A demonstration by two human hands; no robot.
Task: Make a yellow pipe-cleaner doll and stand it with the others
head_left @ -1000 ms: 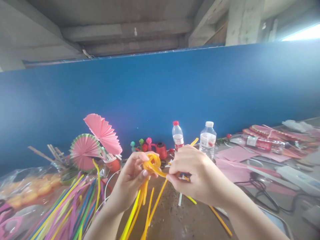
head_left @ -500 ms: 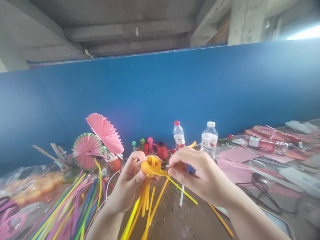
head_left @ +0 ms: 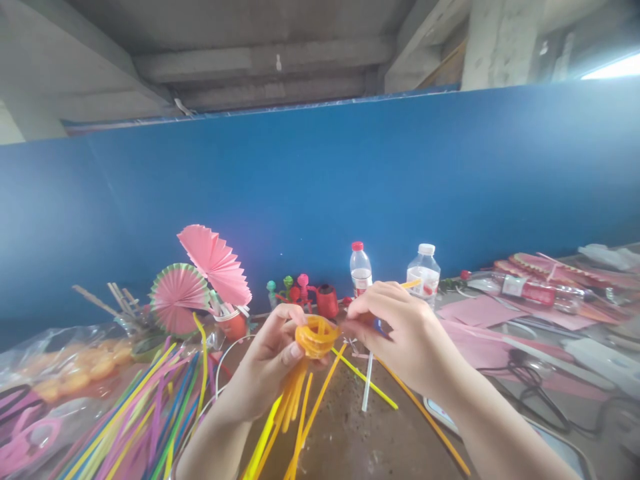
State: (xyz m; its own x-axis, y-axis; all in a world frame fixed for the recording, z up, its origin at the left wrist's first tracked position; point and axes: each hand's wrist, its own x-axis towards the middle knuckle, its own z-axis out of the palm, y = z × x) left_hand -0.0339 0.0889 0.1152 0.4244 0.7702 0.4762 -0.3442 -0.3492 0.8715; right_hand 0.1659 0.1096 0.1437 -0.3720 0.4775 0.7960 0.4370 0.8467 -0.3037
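Note:
My left hand (head_left: 280, 347) is closed around a small round woven piece (head_left: 318, 335) made of orange strips, thumb in front and fingers behind. Loose orange strip ends (head_left: 294, 400) hang below it. Just to its right, my right hand (head_left: 395, 327) pinches an orange strip (head_left: 412, 284), whose free end sticks out above the knuckles. The right fingertips sit close to the rim of the woven piece; whether they touch it is blurred. Part of the strip is hidden behind the right hand.
Coloured strips (head_left: 145, 413) lie in a bundle at left, near pink paper fans (head_left: 215, 263). Two bottles, red-capped (head_left: 361, 273) and white-capped (head_left: 424, 273), stand behind. Pink paper (head_left: 475, 310), a lying bottle (head_left: 530, 291) and dark cables (head_left: 535, 393) are at right. A blue partition (head_left: 320, 173) closes the back.
The orange strip that stretched from the woven piece to my right fingers now wraps closer to its rim. My right hand has turned slightly, and the view has shifted a little.

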